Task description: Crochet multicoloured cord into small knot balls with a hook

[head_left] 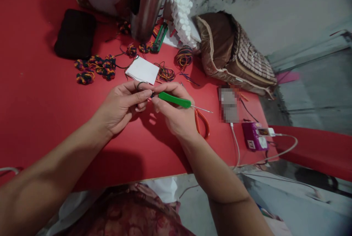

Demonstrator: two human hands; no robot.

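My right hand (177, 109) is closed round a green-handled crochet hook (174, 99), its thin metal shaft pointing away to the right. Thumb and finger of my left hand (123, 104) are pinched on a dark yarn (140, 85), which loops over the index finger. The fingertips of both hands meet at a small dark bit of yarn work, mostly hidden between them. Just past the hands lies a white card (142, 69). Orange-handled scissors (203, 124) rest partly behind my right wrist.
Multicoloured crocheted pieces (96, 67), a loose yarn tangle (165, 73) and a yarn ball (184, 56) lie on the red table (35, 118). Behind stand a metal bottle (148, 8) and a brown cushioned bag (236, 52). A black case (75, 34), green cutter (160, 38) and purple box (254, 137) with cables surround them.
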